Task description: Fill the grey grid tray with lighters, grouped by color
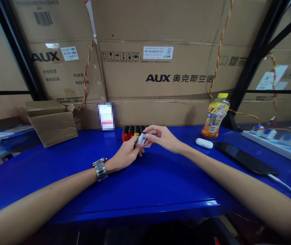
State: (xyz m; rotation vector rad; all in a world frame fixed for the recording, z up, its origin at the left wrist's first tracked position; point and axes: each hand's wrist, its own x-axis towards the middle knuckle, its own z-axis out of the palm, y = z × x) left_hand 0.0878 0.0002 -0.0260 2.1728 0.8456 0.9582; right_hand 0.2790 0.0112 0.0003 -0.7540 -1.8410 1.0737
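Note:
My left hand (pixel 127 152) grips a small white lighter (pixel 141 139) with a dark top and a round dark mark, holding it tilted. From the right, my right hand (pixel 163 137) has its thumb and fingers closed at the upper side of the same lighter. Just behind both hands stands a block of lighters (pixel 129 134) packed in rows, red and yellow with black tops. My fingers cover part of that block and most of the lighter's lower end.
On the blue table (pixel 145 183) are an open cardboard box (pixel 53 124) at left and a lit phone (pixel 106 116) upright behind. Rightward are a drink bottle (pixel 215 117), a white earbud case (pixel 204 143), a dark phone (pixel 244 157) on a cable and a power strip (pixel 283 144).

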